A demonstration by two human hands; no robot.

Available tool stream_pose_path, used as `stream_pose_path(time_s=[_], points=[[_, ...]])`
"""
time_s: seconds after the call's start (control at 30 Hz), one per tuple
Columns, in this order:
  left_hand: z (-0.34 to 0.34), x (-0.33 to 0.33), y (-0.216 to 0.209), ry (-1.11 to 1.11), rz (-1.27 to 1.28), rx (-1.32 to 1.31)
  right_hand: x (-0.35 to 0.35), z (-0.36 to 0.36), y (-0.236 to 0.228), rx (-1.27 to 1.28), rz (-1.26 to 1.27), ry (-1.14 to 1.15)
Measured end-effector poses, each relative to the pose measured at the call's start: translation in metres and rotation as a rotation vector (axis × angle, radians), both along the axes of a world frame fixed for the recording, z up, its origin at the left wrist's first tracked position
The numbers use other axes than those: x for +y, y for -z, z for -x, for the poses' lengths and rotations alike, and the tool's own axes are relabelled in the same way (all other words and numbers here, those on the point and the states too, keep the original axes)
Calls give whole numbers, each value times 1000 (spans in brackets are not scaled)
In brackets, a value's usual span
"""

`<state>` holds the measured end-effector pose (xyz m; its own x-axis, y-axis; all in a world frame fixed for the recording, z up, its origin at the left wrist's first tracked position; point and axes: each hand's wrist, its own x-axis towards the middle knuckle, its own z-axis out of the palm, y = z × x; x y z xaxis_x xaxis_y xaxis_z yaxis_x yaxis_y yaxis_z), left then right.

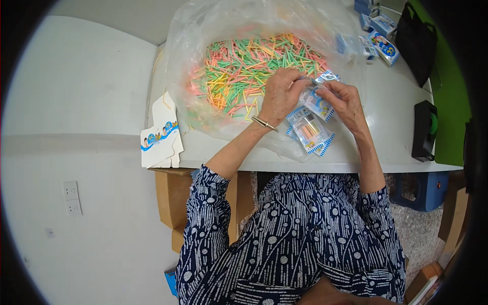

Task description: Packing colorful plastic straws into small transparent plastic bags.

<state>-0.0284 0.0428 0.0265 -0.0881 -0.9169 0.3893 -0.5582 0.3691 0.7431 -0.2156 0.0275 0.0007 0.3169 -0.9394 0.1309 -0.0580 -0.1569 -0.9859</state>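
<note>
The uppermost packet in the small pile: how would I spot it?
On the white table, find the big clear bag. Down and left of the right hand lies a small pile; its uppermost packet shows sticks side by side, unlike the mostly covered one beneath.

Sticks [239,76] are showing pink, green, yellow and orange, all mixed together. Packets [310,133] are bearing blue-and-white striped edges. Shirt [284,223] is displaying white dashes and dots on navy. Tabletop [389,127] is looking off-white, panel [452,101] at right bright green, bag [414,43] black, stool [429,197] blue, box [170,198] below brown.
</note>
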Motion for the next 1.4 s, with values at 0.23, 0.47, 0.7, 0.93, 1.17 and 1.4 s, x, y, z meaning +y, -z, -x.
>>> stream_pose_path(time_s=[0.23, 0.47, 0.7, 0.93, 1.17, 1.4], points=[[-11, 6, 6, -41, 105, -224, 6, -7, -2, 169, 28, -73], [-69, -11, -3, 83, 271, -378, 2, 0, 6, 116, -33, -58], [-122, -30, 11, -2, 280, -1210, 1, -1, 1, -1, -74, 6], [-112, -65, 33, -43, 353, -1309, 1, -5, -2, -25, -72, 40], [-122, -72, 36, -101, 245, -1180, -5, -3, -3, -61, -65, 49], [-93, -63, -12, -218, -174, -671, -14, -34, 13, -422, -198, 76]])
